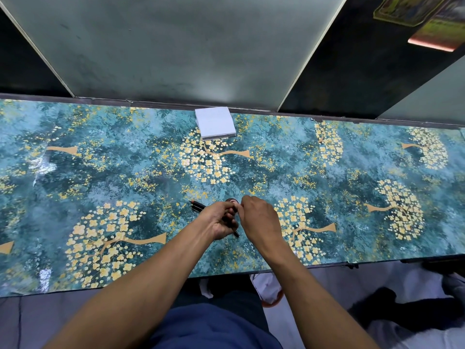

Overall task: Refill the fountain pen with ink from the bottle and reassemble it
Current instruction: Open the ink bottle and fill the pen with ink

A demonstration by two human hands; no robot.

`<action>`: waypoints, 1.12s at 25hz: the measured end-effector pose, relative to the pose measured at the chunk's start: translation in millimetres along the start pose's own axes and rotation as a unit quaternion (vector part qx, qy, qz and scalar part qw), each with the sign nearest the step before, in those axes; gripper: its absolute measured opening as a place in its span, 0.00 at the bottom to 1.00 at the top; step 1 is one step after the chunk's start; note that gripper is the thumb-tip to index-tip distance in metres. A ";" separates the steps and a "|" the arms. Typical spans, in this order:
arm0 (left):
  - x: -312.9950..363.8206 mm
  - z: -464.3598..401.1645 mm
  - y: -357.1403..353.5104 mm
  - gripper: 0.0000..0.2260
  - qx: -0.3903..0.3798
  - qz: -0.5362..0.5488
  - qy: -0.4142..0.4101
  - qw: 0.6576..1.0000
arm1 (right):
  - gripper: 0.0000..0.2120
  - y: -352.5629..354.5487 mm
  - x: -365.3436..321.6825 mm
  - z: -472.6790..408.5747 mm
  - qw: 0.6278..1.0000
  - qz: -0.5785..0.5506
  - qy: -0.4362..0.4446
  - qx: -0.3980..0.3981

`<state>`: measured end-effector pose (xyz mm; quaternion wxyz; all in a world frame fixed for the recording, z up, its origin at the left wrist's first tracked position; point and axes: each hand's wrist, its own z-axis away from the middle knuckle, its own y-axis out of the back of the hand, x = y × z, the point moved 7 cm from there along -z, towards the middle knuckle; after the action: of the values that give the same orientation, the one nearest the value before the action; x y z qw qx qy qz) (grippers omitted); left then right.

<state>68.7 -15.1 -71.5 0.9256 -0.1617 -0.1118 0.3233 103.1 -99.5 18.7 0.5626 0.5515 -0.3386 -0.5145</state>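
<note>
My left hand (221,221) is closed around a black pen part, whose tip (236,234) sticks out below the palm. My right hand (259,219) meets it, fingertips pinched at the top of that part. Just behind the fingers a small dark round thing (229,200), perhaps the ink bottle, shows only at its rim. Another black pen piece (198,205) with a reddish end lies on the table to the left of my left hand. Most of the held part is hidden by my fingers.
The table (100,177) has a glossy teal covering with gold flower trees. A white stack of paper squares (216,122) rests at the far edge by the frosted glass panel (176,46). My legs and shoes on the floor show below the near edge.
</note>
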 end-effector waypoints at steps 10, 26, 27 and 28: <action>-0.4 3.5 -0.3 0.14 0.005 -0.013 -0.001 1.000 | 0.11 1.6 -3.3 -1.3 1.000 -0.001 0.016 -0.013; -1.6 3.4 -2.3 0.13 -0.002 -0.012 -0.012 1.000 | 0.13 5.4 -4.7 3.2 1.000 -0.009 0.010 -0.012; -1.6 3.1 -2.3 0.14 -0.001 -0.011 -0.013 1.000 | 0.14 4.3 -3.9 2.6 1.000 -0.008 0.002 -0.015; -1.8 3.3 -1.9 0.13 0.000 -0.008 -0.014 1.000 | 0.15 2.8 -2.9 2.5 1.000 -0.008 -0.008 -0.023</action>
<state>67.4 -16.9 -67.9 0.9267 -0.1561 -0.1260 0.3177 100.6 -97.8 22.4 0.5678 0.5373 -0.3268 -0.5312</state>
